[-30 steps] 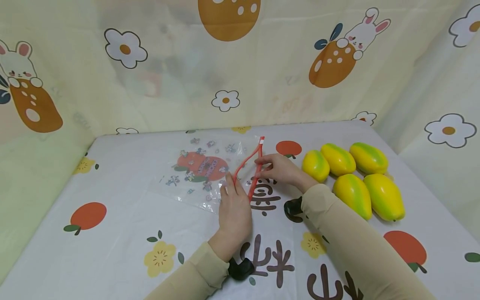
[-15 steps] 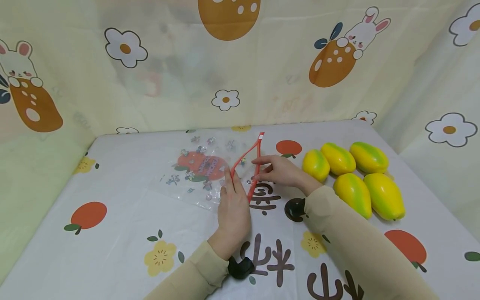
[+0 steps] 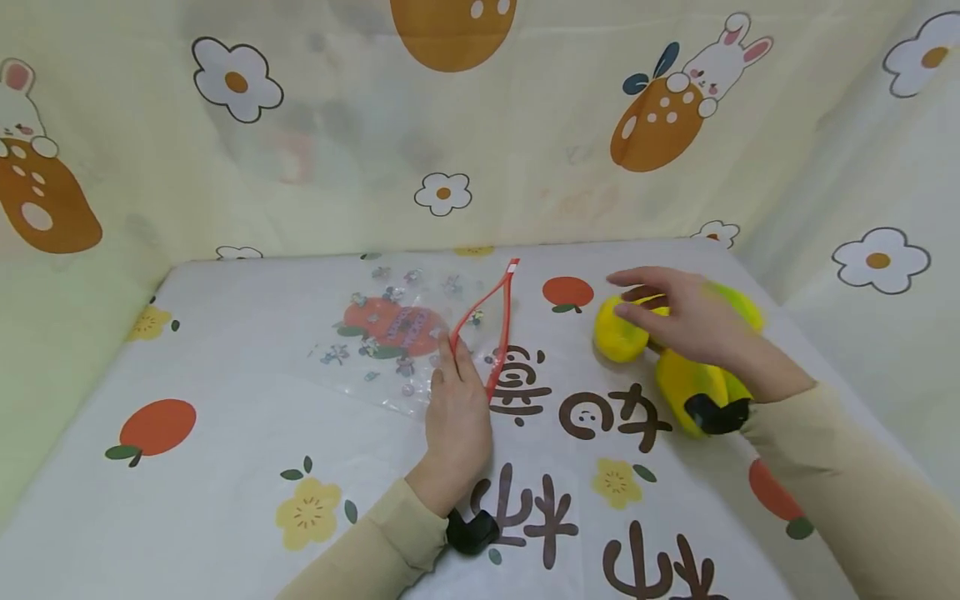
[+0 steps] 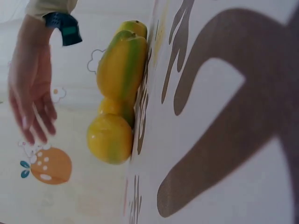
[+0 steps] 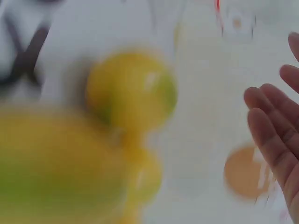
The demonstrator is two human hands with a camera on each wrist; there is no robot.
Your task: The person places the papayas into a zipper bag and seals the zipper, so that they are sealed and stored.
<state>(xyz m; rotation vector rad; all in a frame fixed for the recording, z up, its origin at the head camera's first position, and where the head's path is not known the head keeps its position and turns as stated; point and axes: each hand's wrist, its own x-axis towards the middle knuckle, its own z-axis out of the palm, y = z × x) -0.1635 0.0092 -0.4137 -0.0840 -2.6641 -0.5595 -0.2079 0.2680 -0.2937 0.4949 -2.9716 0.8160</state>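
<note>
Near the worktop's (image 3: 240, 333) right edge, the right hand (image 3: 686, 321) is hiding parts of the yellow-green fruits (image 3: 677, 383), which are blurring in the right wrist view, where that hand is being cut off. The left hand (image 3: 459, 417) is covering part of the clear bag (image 3: 375, 379), whose printed figures (image 3: 405, 365) are appearing indistinctly small.

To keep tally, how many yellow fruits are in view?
5 fruits: one left, one behind the right hand, one back right, two in front; that hand may hide more.

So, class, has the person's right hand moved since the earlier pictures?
Yes: the right hand went rightward from the red strip to above the yellow fruits, now right of the tablecloth's printed red fruit.
</note>
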